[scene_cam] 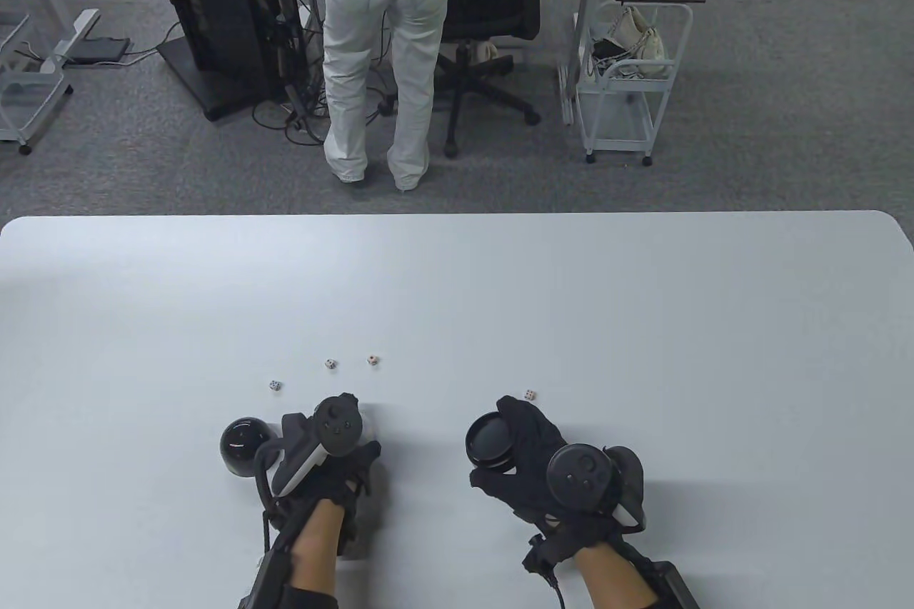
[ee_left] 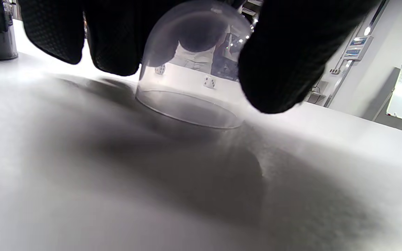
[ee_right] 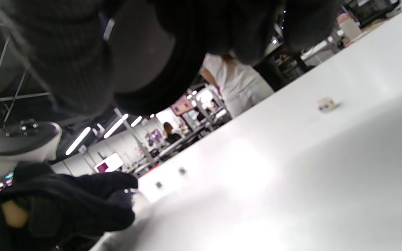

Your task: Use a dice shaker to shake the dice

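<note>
On the white table (scene_cam: 643,295) the left hand (scene_cam: 325,452) holds a clear dome (ee_left: 190,69) mouth-down, the right hand (scene_cam: 532,455) grips a black base (scene_cam: 489,439), while four dice (scene_cam: 373,360) lie loose, seemingly awaiting loading.

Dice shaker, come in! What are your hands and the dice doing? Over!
Left hand holds clear dome mouth-down on table. Right hand holds black base. Four dice loose on table, none loaded. Nothing blocking.
</note>
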A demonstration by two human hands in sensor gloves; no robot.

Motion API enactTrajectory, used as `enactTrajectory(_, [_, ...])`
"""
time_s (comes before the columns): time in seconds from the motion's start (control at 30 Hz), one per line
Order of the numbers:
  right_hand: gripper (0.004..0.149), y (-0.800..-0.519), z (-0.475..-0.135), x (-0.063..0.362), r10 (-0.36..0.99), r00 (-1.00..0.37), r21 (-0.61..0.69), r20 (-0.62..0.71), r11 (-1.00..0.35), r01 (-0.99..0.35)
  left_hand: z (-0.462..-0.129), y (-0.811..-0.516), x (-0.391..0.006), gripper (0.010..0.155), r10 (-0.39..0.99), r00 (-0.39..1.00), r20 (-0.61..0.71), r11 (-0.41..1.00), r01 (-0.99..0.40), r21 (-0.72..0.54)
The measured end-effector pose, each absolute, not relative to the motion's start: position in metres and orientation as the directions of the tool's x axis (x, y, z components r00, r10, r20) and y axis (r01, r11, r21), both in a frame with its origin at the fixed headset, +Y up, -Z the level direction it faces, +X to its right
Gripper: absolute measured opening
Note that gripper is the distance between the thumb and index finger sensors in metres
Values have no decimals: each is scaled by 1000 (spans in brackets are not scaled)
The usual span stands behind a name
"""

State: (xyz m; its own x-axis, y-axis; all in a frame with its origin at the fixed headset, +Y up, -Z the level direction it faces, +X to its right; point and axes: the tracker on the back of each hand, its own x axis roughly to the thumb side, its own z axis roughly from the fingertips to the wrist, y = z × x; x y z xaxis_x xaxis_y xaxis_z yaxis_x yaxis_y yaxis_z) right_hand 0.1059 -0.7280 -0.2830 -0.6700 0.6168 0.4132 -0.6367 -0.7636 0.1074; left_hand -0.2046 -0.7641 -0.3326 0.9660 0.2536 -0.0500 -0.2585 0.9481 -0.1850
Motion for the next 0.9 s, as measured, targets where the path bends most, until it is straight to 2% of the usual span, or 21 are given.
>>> enactTrajectory(0.07, [94, -726, -283, 107, 615, -671, 101, 415, -764, -638, -330, -760, -207, 85, 263, 964, -43, 946, -266, -183])
enactTrajectory(0.23, [93, -719, -286, 108, 583, -703, 71, 406, -788, -612, -322, -738, -217, 80, 312, 950, 23, 945, -307, -115])
enactTrajectory(0.47, [92, -730, -305, 95, 528, -784, 131, 327, -846, -516, -300, -725, -240, 76, 244, 962, 121, 969, -245, -6])
enactTrajectory(0.53, [92, -735, -310, 86, 511, -804, 164, 304, -860, -484, -297, -731, -248, 76, 297, 946, 132, 954, -301, 10])
enactTrajectory(0.63, [92, -743, -318, 73, 488, -829, 210, 273, -871, -444, -296, -733, -255, 76, 450, 885, 120, 893, -449, -37])
enactTrajectory(0.77, [92, -752, -324, 57, 425, -870, 242, 250, -897, -369, -294, -733, -260, 76, 406, 906, 122, 914, -406, -32])
enactTrajectory(0.9, [91, -761, -328, 52, 498, -845, 282, 192, -853, -439, -294, -731, -264, 76, 474, 872, 124, 879, -476, -21])
